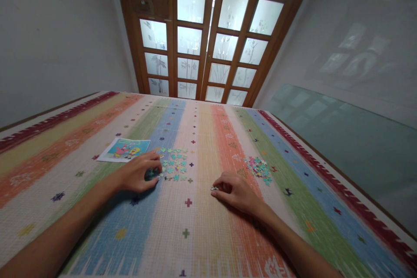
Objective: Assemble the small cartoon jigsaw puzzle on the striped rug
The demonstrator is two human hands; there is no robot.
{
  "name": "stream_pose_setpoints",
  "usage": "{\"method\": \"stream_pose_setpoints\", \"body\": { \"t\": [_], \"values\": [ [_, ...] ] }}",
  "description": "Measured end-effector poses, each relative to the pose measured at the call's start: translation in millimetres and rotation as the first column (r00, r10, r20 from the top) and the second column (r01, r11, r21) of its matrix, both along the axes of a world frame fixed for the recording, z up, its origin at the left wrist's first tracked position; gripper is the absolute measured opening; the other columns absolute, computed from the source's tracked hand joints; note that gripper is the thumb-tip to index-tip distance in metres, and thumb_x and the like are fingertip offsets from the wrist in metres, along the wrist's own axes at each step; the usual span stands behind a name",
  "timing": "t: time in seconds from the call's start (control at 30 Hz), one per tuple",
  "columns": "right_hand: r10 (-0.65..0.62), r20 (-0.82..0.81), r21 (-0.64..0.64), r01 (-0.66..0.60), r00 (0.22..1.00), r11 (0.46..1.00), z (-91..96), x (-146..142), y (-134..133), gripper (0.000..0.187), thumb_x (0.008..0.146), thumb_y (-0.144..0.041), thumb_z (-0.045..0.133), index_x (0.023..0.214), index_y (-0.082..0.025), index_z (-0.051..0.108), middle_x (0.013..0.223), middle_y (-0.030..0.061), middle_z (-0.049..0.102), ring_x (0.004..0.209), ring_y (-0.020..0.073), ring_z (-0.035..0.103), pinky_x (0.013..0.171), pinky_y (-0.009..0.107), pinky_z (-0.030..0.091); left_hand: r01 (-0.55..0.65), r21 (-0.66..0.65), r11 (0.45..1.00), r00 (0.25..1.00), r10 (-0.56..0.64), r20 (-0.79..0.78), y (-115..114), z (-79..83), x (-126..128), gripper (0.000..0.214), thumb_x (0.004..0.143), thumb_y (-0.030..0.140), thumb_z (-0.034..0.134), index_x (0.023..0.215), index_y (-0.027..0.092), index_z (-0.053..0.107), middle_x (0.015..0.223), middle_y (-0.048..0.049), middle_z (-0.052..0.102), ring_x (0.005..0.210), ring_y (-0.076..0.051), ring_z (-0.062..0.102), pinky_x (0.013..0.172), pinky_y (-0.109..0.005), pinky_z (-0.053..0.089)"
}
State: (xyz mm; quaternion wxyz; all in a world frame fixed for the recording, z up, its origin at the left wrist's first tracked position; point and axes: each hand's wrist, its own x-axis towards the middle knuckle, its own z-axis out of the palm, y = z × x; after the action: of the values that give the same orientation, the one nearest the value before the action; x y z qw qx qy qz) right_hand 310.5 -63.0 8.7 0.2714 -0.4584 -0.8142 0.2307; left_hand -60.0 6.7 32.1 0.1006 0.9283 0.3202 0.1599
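Far to your left, a small rectangular printed picture card with cartoon figures on a turquoise ground lies flat on the striped, multicoloured woven mat. Its long axis runs across the stripes, and its right end is turned slightly away from you. The drawing itself is too small to read.

Just beside its near right corner, your left hand rests palm down. The fingers are curled over a dark teal clump, with the thumb closing on it from the near side. Most of that clump is hidden under your fingers, so you cannot tell whether it is one piece or several joined.

Touching your fingertips on the right, a loose spread of pale green and turquoise jigsaw pieces lies straight on the cloth over the blue and white stripes.

Your right hand is well apart from the left, knuckles up on the orange stripe. Its thumb and forefinger are pinched on a tiny pale jigsaw piece pointing left, whose shape is too small to make out.

Beyond it, to the right, a denser heap of pink and turquoise jigsaw pieces sits on the green stripe.

Both forearms are cut off by the lower edge.
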Motion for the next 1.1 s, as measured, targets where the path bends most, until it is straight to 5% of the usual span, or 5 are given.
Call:
{"method": "stream_pose_setpoints", "body": {
  "t": [0.87, 1.1],
  "values": [
    [0.03, 0.038, 0.143, -0.036, 0.999, 0.989, -3.2, -2, -3, 0.008, 0.08, -0.016, 0.064, 0.084, -0.017, 0.07, 0.078, 0.0029, 0.06, 0.074, 0.0175, 0.057, 0.07, 0.031, 0.042, -0.013, -0.134, 0.991, 0.998, 0.021, 0.058, -1, -1.4, 1, 0.01, 0.077, 0.022, 0.054, 0.081, 0.018, 0.063, 0.082, -0.0027, 0.06, 0.08, -0.02, 0.056, 0.075, -0.032, 0.043],
    [0.044, 0.026, 0.142, -0.047, 0.999, 0.989, -3.7, -4, -5, 0.008, 0.081, -0.018, 0.063, 0.085, -0.017, 0.07, 0.079, 0.004, 0.061, 0.075, 0.0178, 0.057, 0.07, 0.031, 0.042, 0.112, -0.206, 0.972, 0.99, -0.09, 0.11, -14, 1.9, 17, 0.008, 0.083, 0.021, 0.054, 0.078, 0.019, 0.06, 0.085, -0.0028, 0.062, 0.085, -0.019, 0.056, 0.08, -0.031, 0.044]
  ]
}}
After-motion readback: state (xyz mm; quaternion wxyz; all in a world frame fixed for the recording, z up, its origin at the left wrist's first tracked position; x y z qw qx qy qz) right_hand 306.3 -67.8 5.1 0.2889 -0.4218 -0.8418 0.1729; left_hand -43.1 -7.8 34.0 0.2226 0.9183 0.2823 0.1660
